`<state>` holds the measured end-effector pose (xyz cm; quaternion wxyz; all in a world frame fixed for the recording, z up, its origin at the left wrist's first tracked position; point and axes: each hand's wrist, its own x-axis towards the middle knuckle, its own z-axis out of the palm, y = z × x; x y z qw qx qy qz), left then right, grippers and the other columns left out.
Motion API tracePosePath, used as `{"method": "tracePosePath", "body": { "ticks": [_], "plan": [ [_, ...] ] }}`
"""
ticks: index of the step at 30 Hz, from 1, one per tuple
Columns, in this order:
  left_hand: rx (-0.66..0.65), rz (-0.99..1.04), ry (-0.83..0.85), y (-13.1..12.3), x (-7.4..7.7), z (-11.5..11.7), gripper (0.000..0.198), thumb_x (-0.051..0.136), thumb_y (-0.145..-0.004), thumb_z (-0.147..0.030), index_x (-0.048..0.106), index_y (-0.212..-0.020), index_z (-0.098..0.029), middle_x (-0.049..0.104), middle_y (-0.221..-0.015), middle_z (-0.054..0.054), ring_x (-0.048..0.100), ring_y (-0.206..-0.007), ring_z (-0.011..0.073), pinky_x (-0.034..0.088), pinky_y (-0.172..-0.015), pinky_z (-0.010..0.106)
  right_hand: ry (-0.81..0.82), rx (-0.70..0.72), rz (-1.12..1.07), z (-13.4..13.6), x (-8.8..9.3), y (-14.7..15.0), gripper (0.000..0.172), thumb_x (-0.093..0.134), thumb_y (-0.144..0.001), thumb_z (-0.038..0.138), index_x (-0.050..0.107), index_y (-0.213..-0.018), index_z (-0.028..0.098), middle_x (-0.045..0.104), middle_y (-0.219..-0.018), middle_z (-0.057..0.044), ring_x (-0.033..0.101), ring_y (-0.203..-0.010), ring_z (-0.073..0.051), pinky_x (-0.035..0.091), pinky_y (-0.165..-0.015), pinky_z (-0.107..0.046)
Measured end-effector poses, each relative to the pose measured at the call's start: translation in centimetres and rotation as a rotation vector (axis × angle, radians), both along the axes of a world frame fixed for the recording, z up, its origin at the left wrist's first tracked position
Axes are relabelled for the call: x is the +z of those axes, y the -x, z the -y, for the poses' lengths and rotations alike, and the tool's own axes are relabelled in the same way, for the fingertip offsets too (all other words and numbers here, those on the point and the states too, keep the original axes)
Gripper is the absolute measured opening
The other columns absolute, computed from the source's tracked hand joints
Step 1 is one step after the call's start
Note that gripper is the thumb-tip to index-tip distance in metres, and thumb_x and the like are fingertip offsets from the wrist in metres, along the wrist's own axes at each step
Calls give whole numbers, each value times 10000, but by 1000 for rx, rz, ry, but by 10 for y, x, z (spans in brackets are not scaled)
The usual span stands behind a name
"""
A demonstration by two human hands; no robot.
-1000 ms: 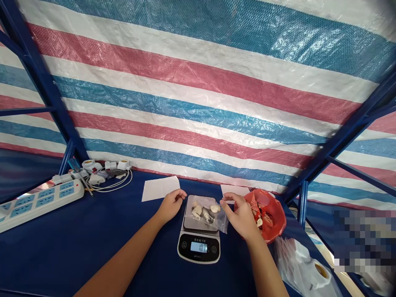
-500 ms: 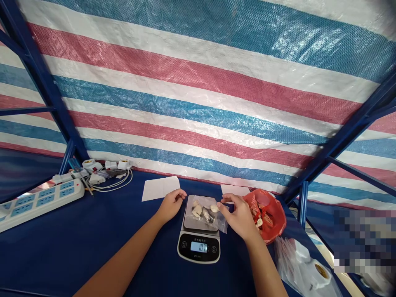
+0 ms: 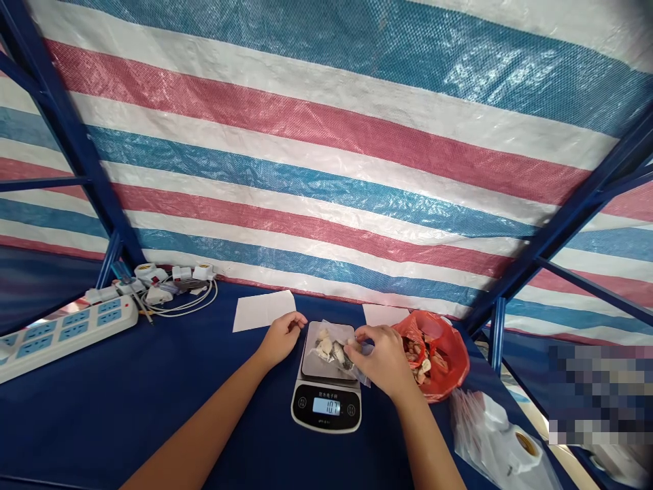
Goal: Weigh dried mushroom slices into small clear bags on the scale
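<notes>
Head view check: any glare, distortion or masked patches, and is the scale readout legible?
Head view: bright, even daylight; sheen on the striped tarp; wide-angle bending of the blue frame; a pixelated patch at lower right; the scale display is lit, its digits small and only roughly readable.

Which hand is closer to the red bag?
The right hand. It sits just left of the red plastic bag, its fingers on the clear bag lying on the scale. The left hand rests beyond the scale's far side, farther away.
</notes>
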<state>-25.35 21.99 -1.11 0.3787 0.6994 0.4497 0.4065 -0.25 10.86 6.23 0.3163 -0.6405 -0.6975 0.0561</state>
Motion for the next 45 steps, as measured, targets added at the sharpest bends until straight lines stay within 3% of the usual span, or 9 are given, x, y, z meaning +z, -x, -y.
{"method": "tracePosePath", "body": {
  "ticks": [12,18,23,28,32,36,40,42,45],
  "plan": [
    [5,-10,-3,0,-2,-2,255,480,-782,-263,677,-937,-216,695,-919,51,664,-854,206,562,-843,374,126,161,-289,-1,-1,-7,133,667,-896,368,713,-934,249,773,-934,-20,720,-906,-224,521,-835,-337],
    [4,-9,-7,0,-2,-2,260,472,-787,-262,677,-939,-214,693,-916,48,661,-854,199,560,-845,365,48,134,-263,-5,-8,-8,185,551,-953,344,701,-906,245,773,-877,-17,723,-810,-208,531,-789,-334],
    [1,-8,-15,1,-2,-1,255,480,-786,-260,678,-940,-215,696,-912,46,661,-856,196,563,-833,353,-212,-126,-357,-5,-3,-21,290,584,-948,465,723,-988,215,789,-877,-71,728,-742,-229,554,-745,-344],
    [3,3,-18,1,-4,-2,250,481,-783,-261,679,-928,-215,693,-897,45,662,-842,195,566,-820,351,-523,-663,-500,4,6,-65,355,549,-952,492,703,-1054,189,789,-966,-130,746,-885,-280,567,-849,-381],
    [7,9,-22,0,-4,-2,242,492,-772,-257,680,-917,-214,689,-884,43,662,-838,197,567,-830,357,-469,-872,-331,9,7,-92,326,546,-913,443,722,-1027,195,778,-953,-135,727,-915,-327,534,-890,-442],
    [7,7,-22,1,-4,-2,249,486,-769,-250,681,-919,-213,690,-892,46,666,-847,200,565,-850,367,-241,-797,-228,12,9,-96,352,561,-890,511,743,-955,217,782,-946,-131,710,-929,-373,503,-870,-473],
    [7,6,-26,0,-2,-1,251,483,-767,-248,683,-916,-211,693,-888,48,666,-848,200,566,-851,369,-318,-756,-332,11,9,-86,373,544,-897,523,737,-968,212,776,-929,-116,709,-905,-336,495,-866,-433],
    [7,6,-29,0,-1,0,250,486,-765,-248,684,-913,-212,694,-884,46,665,-842,199,567,-845,365,-310,-632,-401,9,8,-77,383,553,-906,558,723,-912,215,755,-835,-100,696,-802,-298,504,-801,-401],
    [10,7,-32,0,0,0,247,490,-764,-249,686,-910,-216,697,-880,43,665,-839,198,569,-838,359,-144,-289,-529,7,8,-62,446,550,-929,647,660,-810,232,650,-615,-41,607,-583,-225,477,-605,-341]
  ]
}}
